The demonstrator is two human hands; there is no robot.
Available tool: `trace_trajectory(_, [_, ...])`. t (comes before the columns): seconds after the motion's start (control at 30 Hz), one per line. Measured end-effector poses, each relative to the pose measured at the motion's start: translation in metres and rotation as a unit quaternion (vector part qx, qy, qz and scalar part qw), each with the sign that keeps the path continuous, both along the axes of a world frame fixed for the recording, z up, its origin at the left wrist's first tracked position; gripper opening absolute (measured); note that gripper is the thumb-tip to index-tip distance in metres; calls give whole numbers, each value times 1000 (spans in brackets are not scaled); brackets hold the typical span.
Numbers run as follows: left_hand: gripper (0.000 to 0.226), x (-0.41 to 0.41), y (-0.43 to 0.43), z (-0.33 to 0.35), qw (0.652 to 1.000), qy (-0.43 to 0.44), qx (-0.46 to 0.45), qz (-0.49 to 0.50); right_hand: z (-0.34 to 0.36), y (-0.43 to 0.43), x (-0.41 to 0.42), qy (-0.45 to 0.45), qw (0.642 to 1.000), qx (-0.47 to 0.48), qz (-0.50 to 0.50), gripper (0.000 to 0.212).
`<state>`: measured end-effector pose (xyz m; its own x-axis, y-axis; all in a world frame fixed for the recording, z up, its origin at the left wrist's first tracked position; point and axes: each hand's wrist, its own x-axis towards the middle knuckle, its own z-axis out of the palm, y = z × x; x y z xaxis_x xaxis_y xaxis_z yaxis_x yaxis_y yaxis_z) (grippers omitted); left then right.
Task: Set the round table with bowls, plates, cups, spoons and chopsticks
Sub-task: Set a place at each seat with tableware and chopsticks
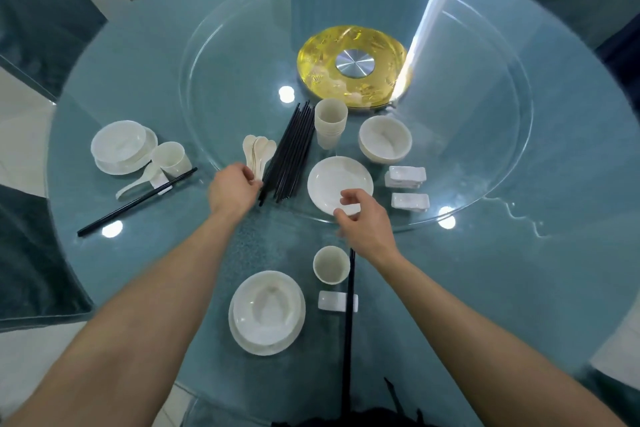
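Glass turntable (225,80): round and clear, it lies on the teal desk (519,288), with a gold hub (351,66) at its centre.
Left grip (235,189): it reaches to the spoon stack (258,151) at the turntable's near-left edge. The fingers curl over the handle ends, and I cannot tell whether they pinch a spoon.
Right grip (367,224): it hovers over the near rim of the loose plate (341,180), fingers loosely curled, thumb and forefinger apart. I see nothing held.
Chopstick bundle (291,156): black, lying between the spoon stack and the loose plate.
Cup stack (330,126): upright beyond the loose plate, just beside the hub.
Bowl stack (385,144): right of the cup stack.
Spare rests (405,177): white, a small pile with one more just nearer me, right of the loose plate.
Near setting: the near bowl (266,308) sits on its plate, with the near cup (331,264) to its right. The near chopsticks (349,340) lie across the near rest (332,301), their far end under my right wrist.
Left setting: the left bowl (119,144) sits on a plate, beside the left cup (171,158). The left spoon (138,182) and left chopsticks (121,211) lie just nearer.
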<state>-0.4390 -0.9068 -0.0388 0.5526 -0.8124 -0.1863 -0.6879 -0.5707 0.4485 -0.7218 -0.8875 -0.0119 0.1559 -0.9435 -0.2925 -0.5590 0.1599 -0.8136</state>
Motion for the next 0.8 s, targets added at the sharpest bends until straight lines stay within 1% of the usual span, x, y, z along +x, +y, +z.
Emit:
trace_trajectory(0.07, [8,3,-2,-4,1000,-3,6,-10,-2,-1,-1,5,1000,0,0,40])
trace_trajectory(0.23, [11,11,-3,-10,1000,-5,-3,-9,-7,-5,3,11,1000,-5,-4,40])
trace_trajectory(0.37, [7,13,-1,-9,999,-4,-42,12,-8,-5,8,7,1000,-2,-1,38])
trace_trajectory(0.43, [5,12,0,-7,997,14,-69,28,-6,-6,10,9,1000,-4,1,37])
trace_trajectory(0.53, [11,10,2,-1,990,96,-102,9,-2,-7,13,-18,1000,-7,-2,28])
trace_trajectory(0.63, [4,1,10,12,967,225,-109,-54,5,-11,19,-81,996,8,-28,14])
trace_trajectory(0.7, [3,-11,21,24,946,291,-103,-100,11,-15,22,-127,991,17,-44,18])
trace_trajectory(0.8, [5,-28,39,36,920,348,-80,-162,19,-15,24,-184,981,48,-33,29])
